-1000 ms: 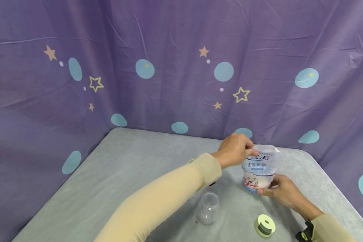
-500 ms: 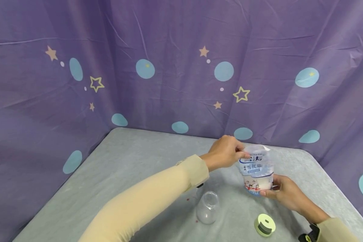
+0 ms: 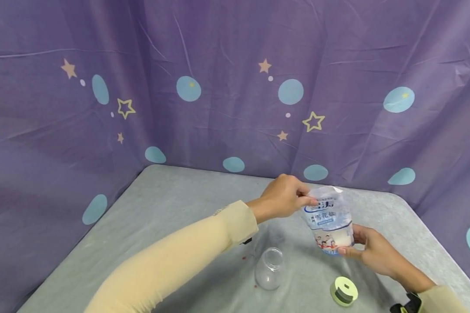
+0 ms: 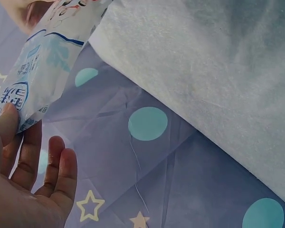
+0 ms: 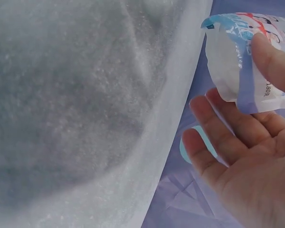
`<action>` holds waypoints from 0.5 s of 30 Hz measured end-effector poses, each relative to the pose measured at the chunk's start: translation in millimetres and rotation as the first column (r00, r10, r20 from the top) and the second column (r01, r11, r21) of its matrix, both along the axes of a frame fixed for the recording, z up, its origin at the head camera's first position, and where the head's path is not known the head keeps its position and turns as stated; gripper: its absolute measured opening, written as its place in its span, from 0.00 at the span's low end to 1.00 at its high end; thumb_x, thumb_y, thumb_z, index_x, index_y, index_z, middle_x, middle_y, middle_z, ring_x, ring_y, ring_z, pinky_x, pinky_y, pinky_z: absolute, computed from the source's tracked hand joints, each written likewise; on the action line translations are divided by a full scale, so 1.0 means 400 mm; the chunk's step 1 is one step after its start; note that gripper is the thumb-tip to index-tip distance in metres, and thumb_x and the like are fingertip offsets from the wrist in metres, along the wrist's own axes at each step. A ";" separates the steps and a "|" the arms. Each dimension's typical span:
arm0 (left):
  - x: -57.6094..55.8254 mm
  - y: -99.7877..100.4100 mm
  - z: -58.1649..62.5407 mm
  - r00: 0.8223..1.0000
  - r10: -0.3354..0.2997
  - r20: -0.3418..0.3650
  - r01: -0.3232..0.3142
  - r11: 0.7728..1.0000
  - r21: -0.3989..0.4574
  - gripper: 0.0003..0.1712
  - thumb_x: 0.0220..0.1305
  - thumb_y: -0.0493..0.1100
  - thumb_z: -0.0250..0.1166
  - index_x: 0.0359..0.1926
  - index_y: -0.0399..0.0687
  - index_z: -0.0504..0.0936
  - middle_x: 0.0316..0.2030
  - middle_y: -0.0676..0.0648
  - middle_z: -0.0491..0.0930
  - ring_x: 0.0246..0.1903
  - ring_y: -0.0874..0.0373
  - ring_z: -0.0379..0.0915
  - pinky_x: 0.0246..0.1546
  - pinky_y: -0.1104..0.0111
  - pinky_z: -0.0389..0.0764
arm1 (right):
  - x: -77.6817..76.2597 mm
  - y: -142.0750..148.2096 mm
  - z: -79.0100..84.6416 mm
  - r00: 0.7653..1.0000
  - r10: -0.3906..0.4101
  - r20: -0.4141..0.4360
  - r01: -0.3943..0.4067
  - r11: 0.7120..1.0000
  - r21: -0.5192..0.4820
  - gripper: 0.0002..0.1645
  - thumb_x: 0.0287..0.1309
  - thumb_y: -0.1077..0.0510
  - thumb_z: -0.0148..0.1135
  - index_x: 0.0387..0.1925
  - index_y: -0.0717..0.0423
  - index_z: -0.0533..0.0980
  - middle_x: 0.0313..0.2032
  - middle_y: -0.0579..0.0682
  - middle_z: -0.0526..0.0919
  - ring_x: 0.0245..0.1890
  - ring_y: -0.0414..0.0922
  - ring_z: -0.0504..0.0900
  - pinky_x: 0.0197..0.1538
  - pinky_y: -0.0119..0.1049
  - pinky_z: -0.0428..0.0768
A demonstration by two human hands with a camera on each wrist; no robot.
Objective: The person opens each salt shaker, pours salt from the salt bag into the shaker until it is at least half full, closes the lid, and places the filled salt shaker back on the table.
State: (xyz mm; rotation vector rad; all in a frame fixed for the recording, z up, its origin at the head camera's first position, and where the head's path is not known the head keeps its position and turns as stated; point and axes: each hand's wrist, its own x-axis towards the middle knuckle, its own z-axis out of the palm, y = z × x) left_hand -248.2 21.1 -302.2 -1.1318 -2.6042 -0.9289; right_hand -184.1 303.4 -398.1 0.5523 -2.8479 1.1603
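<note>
A white and blue plastic bag of salt (image 3: 329, 221) is held above the right part of the table, its top leaning to the left. My left hand (image 3: 283, 198) pinches its upper left corner between thumb and fingers; two other fingers stand apart from it in the left wrist view. Low on its right side, my right hand (image 3: 372, 252) grips the bag, the thumb (image 5: 270, 59) lying across its printed front. Left of and below the bag stands a clear jar (image 3: 269, 271) with an uncovered mouth. A light green lid (image 3: 344, 291) with a dark green part lies nearer my right wrist.
The grey-covered table (image 3: 203, 187) runs back to a purple curtain (image 3: 235, 87) with stars and blue dots. My left sleeve (image 3: 180, 256) crosses over the table's front, left of the jar. A few small red specks lie by the jar.
The bag has shifted left, and its top leans further left. My left hand has moved left with the top corner; my right hand keeps hold of the lower part. Jar and lid stay put.
</note>
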 end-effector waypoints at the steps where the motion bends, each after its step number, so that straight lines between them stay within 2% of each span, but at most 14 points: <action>1: 0.002 -0.003 0.002 1.000 -0.001 -0.003 0.001 1.000 -0.002 0.31 0.65 0.55 0.72 0.12 0.54 0.65 0.10 0.57 0.54 0.13 0.68 0.49 0.16 0.76 0.50 | 0.001 0.001 0.002 1.000 0.005 -0.006 -0.005 1.000 -0.006 0.28 0.58 0.54 0.76 0.57 0.59 0.80 0.47 0.48 0.88 0.44 0.36 0.84 0.45 0.36 0.81; 9: 0.019 -0.031 0.005 1.000 -0.010 0.011 0.010 1.000 -0.005 0.31 0.66 0.55 0.71 0.12 0.54 0.67 0.11 0.58 0.53 0.13 0.68 0.47 0.17 0.76 0.49 | 0.007 0.010 0.018 0.994 0.091 -0.062 -0.096 0.993 -0.068 0.23 0.60 0.61 0.73 0.57 0.59 0.79 0.45 0.46 0.88 0.43 0.40 0.86 0.43 0.33 0.80; 15: 0.029 -0.056 0.013 1.000 -0.016 -0.002 0.016 1.000 0.002 0.31 0.65 0.54 0.72 0.11 0.54 0.66 0.11 0.59 0.52 0.13 0.68 0.45 0.17 0.75 0.49 | 0.007 0.012 0.032 0.986 0.142 -0.089 -0.151 0.983 -0.108 0.18 0.62 0.63 0.70 0.53 0.57 0.79 0.44 0.46 0.88 0.45 0.39 0.86 0.43 0.34 0.82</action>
